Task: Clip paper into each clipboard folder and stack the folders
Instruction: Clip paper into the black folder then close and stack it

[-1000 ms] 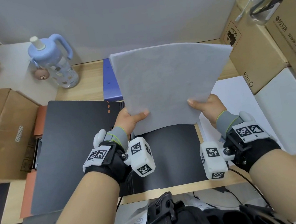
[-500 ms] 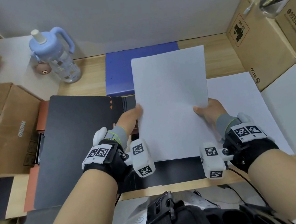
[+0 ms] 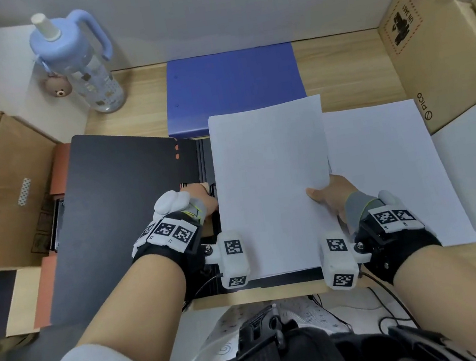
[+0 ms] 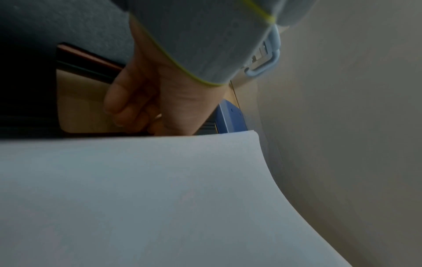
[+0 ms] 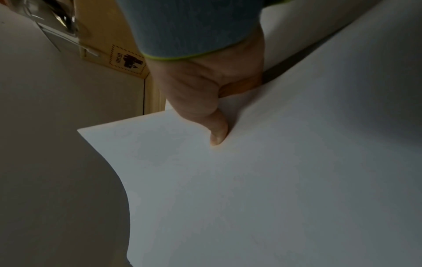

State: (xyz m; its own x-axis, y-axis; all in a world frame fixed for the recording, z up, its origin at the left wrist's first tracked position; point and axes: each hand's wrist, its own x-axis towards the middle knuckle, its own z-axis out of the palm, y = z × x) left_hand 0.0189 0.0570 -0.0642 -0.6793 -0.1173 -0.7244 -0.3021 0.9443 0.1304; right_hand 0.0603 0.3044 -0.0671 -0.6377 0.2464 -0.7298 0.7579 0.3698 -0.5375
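Paper sheet [image 3: 275, 187] laid over open black folder [image 3: 130, 215].
Right hand [image 3: 330, 197] pinching the sheet's right edge; left hand [image 3: 199, 200] at the folder's spine, fingers curled, grip unclear.

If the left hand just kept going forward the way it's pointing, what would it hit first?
Probably the blue folder lying at the far end of the open black folder. The left hand points along the black folder's spine; depth is hard to judge.
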